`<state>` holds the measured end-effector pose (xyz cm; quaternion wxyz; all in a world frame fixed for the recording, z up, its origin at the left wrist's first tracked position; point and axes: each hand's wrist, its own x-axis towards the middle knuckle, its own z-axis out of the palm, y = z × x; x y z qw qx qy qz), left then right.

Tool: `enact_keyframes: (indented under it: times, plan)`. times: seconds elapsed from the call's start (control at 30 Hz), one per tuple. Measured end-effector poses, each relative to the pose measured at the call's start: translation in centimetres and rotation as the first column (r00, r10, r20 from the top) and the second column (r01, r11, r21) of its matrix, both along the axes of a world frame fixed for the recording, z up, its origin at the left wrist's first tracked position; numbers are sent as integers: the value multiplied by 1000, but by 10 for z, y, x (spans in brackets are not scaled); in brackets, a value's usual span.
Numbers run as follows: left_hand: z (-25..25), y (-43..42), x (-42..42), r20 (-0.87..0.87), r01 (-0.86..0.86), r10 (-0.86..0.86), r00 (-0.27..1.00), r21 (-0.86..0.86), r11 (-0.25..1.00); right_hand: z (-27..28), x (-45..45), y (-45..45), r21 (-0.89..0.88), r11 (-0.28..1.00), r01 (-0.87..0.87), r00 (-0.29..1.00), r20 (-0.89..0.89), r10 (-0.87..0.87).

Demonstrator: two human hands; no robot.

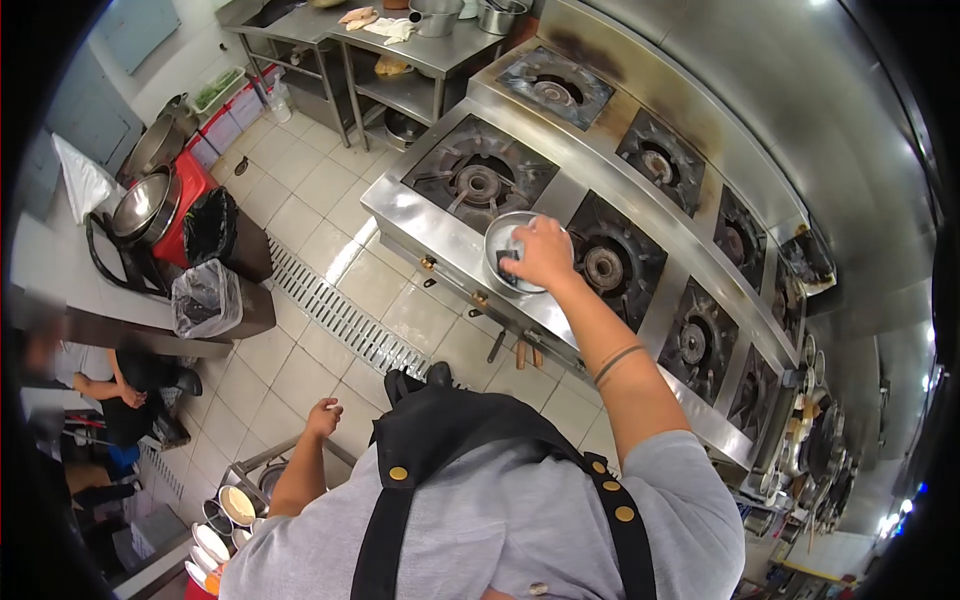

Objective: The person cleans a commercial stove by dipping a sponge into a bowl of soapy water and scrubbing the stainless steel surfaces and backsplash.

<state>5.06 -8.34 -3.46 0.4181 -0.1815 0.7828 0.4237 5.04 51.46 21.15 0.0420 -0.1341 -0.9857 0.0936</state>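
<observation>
My right hand [541, 254] reaches into a round metal bowl [497, 225] on the front steel edge of the stove [390, 205]. Its fingers are wrapped round a small dark object [508, 264], too small to name, at the bowl's left inside. Something whitish lies in the bowl, partly hidden by the hand. My left hand [324, 416] hangs low at my left side above the floor, away from any object, its fingers curled loosely with nothing visible in them.
Several burners [604, 266] cover the stove. A steel table [400, 50] with pots stands beyond it. Lined bins [207, 299] stand left of the floor drain [330, 313]. Another person [125, 390] is at the far left. Bowls [237, 505] sit near my left elbow.
</observation>
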Motion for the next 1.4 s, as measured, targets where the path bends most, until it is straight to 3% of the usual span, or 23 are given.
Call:
enact_keyframes:
  times: [0.03,0.13,0.2,0.27,0.33,0.4,0.47,0.53,0.6,0.67,0.73,0.77,0.83,0.87,0.9,0.97,1.0,1.03,1.07,1.13,1.23,1.33,1.4]
  plan:
    - [0,-1,9,-4,-11,11,1000,1,1000,0,0,-5,25,999,-31,989,143,27]
    - [2,-2,31,-6,-53,53,999,-10,999,-30,-6,15,-45,998,-37,980,194,45]
    - [0,-6,45,45,-40,40,998,-5,999,-33,-11,36,-119,990,-74,996,46,80]
    - [2,-4,55,33,-70,70,997,-11,997,-2,-14,46,-588,797,142,988,36,-149]
    - [-8,-7,60,20,-61,61,998,-7,998,-9,-17,68,-829,559,9,987,-82,-138]
    - [-14,-11,57,-1,-55,55,998,-14,998,-3,-15,71,-855,512,-84,975,-176,-134]
    - [-11,-2,61,-16,-58,58,998,-15,998,10,-9,71,-993,115,-28,986,-46,-158]
    - [1,12,60,-75,-135,137,988,21,991,8,-11,78,-993,117,-15,993,-28,-118]
    - [7,24,71,-119,-195,198,973,36,980,7,-10,78,-994,-77,74,985,85,-148]
    - [13,32,89,-172,-224,231,957,61,973,-1,-10,78,-995,-67,79,994,84,-76]
    - [22,47,121,-178,-236,240,954,46,971,-4,-12,64,-915,399,59,998,66,2]
    - [28,52,140,-171,-225,227,959,33,974,-22,-16,65,-766,632,-117,989,-32,144]
    - [20,57,186,-116,-251,258,959,72,965,-53,-20,60,-444,783,-435,890,-79,449]
    - [27,66,210,-86,-264,269,959,63,962,-69,-23,58,-278,784,-554,822,-33,569]
    - [-7,52,235,-92,-215,225,970,110,971,-64,-21,54,-285,778,-560,819,-52,571]
    - [-11,52,281,-30,-265,276,961,192,945,-44,-14,42,-33,828,-559,809,195,554]
    - [9,57,299,-18,-260,269,963,194,946,-39,-14,39,-47,825,-563,807,180,562]
    - [37,78,318,-16,-332,333,943,47,942,-36,-15,37,-1,830,-557,793,297,533]
    - [37,71,340,-107,-274,296,949,184,944,-35,-16,34,48,830,-556,768,411,491]
    - [36,64,373,54,-392,389,920,142,909,-43,-22,34,45,800,-599,736,425,527]
    - [-17,41,429,-2,-305,305,952,52,951,-43,-26,37,-27,792,-609,724,388,570]
    - [-27,43,451,-13,-373,376,927,96,923,-32,-23,35,-16,779,-627,708,407,578]
    - [-35,54,449,-14,-428,435,900,159,890,-35,-24,27,-1,885,-465,823,368,433]
